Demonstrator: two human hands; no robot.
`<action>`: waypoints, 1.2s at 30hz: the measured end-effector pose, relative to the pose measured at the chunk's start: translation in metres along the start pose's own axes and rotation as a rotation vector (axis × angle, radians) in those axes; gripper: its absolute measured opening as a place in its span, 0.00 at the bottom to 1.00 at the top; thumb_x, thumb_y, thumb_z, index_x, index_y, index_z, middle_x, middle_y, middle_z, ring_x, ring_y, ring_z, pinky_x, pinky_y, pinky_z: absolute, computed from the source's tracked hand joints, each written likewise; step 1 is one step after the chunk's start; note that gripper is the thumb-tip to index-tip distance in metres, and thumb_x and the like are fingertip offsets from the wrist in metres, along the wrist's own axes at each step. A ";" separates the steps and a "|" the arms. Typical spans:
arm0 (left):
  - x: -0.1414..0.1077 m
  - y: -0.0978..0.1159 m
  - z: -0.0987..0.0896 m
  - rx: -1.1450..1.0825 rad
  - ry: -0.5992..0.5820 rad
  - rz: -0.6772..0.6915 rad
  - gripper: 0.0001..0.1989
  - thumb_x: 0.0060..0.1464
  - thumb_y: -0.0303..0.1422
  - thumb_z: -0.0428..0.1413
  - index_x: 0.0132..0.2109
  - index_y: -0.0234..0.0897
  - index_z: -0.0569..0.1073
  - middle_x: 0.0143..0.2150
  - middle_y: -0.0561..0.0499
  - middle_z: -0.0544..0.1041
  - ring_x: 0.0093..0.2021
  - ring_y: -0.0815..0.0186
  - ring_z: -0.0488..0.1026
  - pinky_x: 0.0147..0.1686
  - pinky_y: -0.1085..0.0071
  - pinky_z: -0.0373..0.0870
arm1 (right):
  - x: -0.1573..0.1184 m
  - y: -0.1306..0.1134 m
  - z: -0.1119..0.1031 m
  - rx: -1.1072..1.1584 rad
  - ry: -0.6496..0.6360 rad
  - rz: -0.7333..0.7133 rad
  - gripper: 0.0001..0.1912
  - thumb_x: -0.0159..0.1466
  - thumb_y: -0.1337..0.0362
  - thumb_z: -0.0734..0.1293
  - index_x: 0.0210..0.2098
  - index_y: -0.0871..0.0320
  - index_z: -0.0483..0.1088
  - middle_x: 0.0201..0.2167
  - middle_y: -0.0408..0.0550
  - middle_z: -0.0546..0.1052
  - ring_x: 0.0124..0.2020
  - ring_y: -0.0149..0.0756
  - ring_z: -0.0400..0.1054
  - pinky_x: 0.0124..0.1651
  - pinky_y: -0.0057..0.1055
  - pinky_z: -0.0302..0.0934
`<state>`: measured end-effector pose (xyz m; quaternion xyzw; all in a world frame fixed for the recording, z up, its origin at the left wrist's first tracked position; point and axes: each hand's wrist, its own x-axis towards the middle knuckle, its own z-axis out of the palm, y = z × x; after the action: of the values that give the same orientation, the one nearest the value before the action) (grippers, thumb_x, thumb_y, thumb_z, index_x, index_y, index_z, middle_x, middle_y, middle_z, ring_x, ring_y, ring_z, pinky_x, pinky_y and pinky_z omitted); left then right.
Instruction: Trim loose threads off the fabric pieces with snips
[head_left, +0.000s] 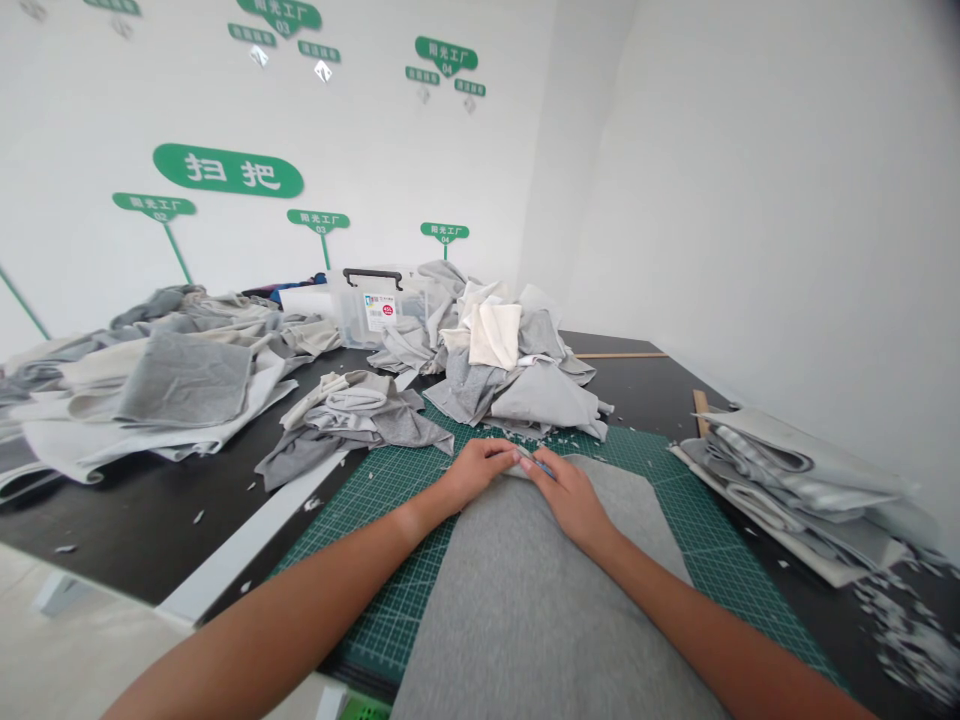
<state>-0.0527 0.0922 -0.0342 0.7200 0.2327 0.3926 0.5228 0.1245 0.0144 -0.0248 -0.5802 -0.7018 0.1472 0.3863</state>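
Observation:
A large piece of grey fabric [525, 610] lies over a green cutting mat [375, 600] and runs down past the table's near edge. At the fabric's far edge my left hand [478, 468] is closed, with thumb and fingers pinching the cloth. Close beside it, my right hand [568, 495] is closed around a slim tool [538, 463] with a blue part and a pale tip. The tool is small and partly hidden by the fingers, so its exact kind does not show. Its tip points toward the left fingertips at the fabric's edge.
Heaps of grey and white cloth [551, 392] lie beyond the mat, with a larger pile [187, 380] to the left. A clear plastic box [352, 310] stands behind. Folded fabric [802, 490] and scattered scraps [911, 630] lie on the right. A white strip [255, 535] crosses the dark table.

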 end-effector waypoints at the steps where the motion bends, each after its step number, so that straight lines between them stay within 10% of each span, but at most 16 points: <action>1: 0.000 0.000 0.000 0.000 0.000 0.001 0.14 0.58 0.39 0.56 0.39 0.32 0.79 0.36 0.49 0.79 0.38 0.64 0.71 0.41 0.72 0.63 | 0.000 0.000 0.000 -0.002 0.000 0.000 0.18 0.71 0.49 0.57 0.32 0.54 0.65 0.28 0.39 0.70 0.32 0.35 0.66 0.37 0.28 0.55; 36: 0.000 0.000 0.002 0.036 -0.008 0.006 0.17 0.58 0.43 0.56 0.41 0.33 0.81 0.40 0.47 0.80 0.42 0.61 0.73 0.45 0.70 0.65 | 0.000 -0.004 -0.001 0.016 0.025 -0.007 0.19 0.71 0.50 0.56 0.29 0.54 0.65 0.26 0.40 0.69 0.31 0.36 0.65 0.36 0.29 0.56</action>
<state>-0.0513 0.0910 -0.0343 0.7314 0.2356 0.3872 0.5095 0.1221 0.0134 -0.0214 -0.5763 -0.6978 0.1441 0.4002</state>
